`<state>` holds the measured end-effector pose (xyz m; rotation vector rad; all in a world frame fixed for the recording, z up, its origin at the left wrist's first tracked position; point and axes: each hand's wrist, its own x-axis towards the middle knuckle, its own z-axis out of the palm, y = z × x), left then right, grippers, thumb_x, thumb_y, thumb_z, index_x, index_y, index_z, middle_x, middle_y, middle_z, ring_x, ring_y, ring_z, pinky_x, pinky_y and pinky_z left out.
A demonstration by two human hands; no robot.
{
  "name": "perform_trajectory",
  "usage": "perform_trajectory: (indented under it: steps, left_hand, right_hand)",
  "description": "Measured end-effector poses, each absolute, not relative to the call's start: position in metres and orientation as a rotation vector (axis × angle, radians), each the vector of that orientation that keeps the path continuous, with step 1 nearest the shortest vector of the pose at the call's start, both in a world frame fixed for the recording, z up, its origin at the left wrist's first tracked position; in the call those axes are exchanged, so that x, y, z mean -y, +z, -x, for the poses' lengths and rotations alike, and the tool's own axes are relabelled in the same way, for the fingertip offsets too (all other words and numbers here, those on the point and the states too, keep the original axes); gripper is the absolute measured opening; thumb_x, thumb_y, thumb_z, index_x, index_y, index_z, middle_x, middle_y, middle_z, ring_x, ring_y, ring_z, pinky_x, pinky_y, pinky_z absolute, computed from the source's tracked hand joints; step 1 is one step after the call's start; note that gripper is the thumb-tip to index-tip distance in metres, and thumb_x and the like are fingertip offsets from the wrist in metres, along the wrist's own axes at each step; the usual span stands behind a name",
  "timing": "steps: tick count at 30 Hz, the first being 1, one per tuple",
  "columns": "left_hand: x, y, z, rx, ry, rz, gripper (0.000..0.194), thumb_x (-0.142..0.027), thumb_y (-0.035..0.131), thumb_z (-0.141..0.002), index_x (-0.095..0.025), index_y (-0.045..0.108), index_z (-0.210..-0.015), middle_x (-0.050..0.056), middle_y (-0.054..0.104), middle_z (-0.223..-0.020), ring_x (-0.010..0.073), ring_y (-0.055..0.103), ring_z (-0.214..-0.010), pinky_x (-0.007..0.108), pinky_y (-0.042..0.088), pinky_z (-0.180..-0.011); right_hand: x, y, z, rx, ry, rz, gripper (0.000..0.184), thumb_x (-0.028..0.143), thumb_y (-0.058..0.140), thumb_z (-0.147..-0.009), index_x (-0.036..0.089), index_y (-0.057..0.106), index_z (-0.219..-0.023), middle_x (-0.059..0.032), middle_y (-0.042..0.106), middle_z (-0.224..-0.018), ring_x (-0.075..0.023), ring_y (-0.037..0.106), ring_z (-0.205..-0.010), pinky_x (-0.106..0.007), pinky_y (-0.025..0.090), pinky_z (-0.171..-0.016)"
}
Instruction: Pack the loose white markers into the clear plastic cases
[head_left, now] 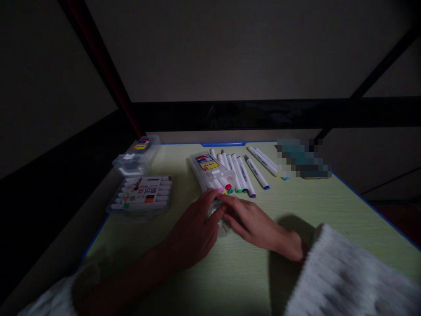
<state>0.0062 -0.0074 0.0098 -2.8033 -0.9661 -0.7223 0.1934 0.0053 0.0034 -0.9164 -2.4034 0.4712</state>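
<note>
Currently works over a pale table (329, 219) rimmed in blue, wearing a fluffy right sleeve (355, 276) and left sleeve (52, 298). Rests left hand (194, 226) and right hand (255, 217) at the near end of the middle case (205, 161), with fingers bent and fingertips close together; cannot tell whether gripping anything. Has the middle case near the centre of the table, labelled on top, with red, pink and yellow marker ends (228, 187) facing the hands, and clear plastic (224, 226) just below the fingers. Has at left a flat case (144, 189) holding white markers (144, 205), just in front of a far case (143, 145). Shows at far right a pixelated item (304, 160), and between, beside the middle case, loose markers (244, 173) with ends in green, purple and blue.
</note>
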Motion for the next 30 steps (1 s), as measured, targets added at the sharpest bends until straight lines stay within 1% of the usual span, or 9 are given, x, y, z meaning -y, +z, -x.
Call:
perform_trajectory:
  steps: [3, 12, 19, 25, 30]
  left_hand:
    - [0.0073, 0.0106, -0.0068, 0.963, -0.704, 2.803, 0.034, -0.008, 0.038, -0.08, -0.009, 0.043, -0.114, 0.02, 0.033, -0.129, 0.029, 0.033, -0.123, 0.044, 0.043, -0.094]
    - [0.0075, 0.0112, -0.0065, 0.95, -0.684, 2.804, 0.035, -0.007, 0.039, -0.08, -0.007, 0.044, -0.114, 0.021, 0.033, -0.129, 0.0299, 0.034, -0.122, 0.045, 0.043, -0.094]
    - [0.0071, 0.0108, -0.0065, 0.953, -0.689, 2.799, 0.034, -0.008, 0.04, -0.08, -0.008, 0.046, -0.114, 0.02, 0.034, -0.129, 0.0296, 0.033, -0.123, 0.044, 0.042, -0.095]
    - [0.0067, 0.0116, -0.0062, 0.924, -0.68, 2.8, 0.033, -0.007, 0.04, -0.079, -0.006, 0.045, -0.112, 0.023, 0.034, -0.128, 0.0306, 0.034, -0.122, 0.045, 0.042, -0.094]
    - [0.0065, 0.0103, -0.006, 0.929, -0.69, 2.798, 0.035, -0.006, 0.04, -0.079, -0.006, 0.045, -0.113, 0.023, 0.033, -0.128, 0.0312, 0.033, -0.123, 0.045, 0.042, -0.095]
  right_hand:
    - [-0.0059, 0.0035, -0.193, 2.407, 0.471, 0.926, 0.039, 0.019, 0.034, -0.086, 0.009, 0.035, -0.124, -0.0144, 0.06, -0.108, -0.0219, 0.058, -0.097, -0.037, 0.049, -0.082]
    - [-0.0051, 0.0055, -0.1931, 2.397, 0.524, 0.931, 0.041, 0.019, 0.033, -0.086, 0.01, 0.035, -0.126, -0.0131, 0.062, -0.105, -0.0222, 0.058, -0.097, -0.038, 0.049, -0.082]
    - [-0.0062, 0.0045, -0.1928, 2.407, 0.494, 0.928, 0.04, 0.019, 0.034, -0.085, 0.008, 0.037, -0.124, -0.0155, 0.061, -0.107, -0.023, 0.059, -0.096, -0.039, 0.049, -0.08]
    - [-0.0051, 0.0046, -0.1926, 2.397, 0.505, 0.928, 0.039, 0.019, 0.035, -0.085, 0.006, 0.038, -0.122, -0.0169, 0.06, -0.108, -0.0228, 0.058, -0.099, -0.038, 0.048, -0.082]
    - [-0.0057, 0.003, -0.1924, 2.403, 0.48, 0.926, 0.04, 0.019, 0.035, -0.086, 0.009, 0.035, -0.125, -0.0145, 0.06, -0.109, -0.0219, 0.058, -0.098, -0.037, 0.048, -0.082]
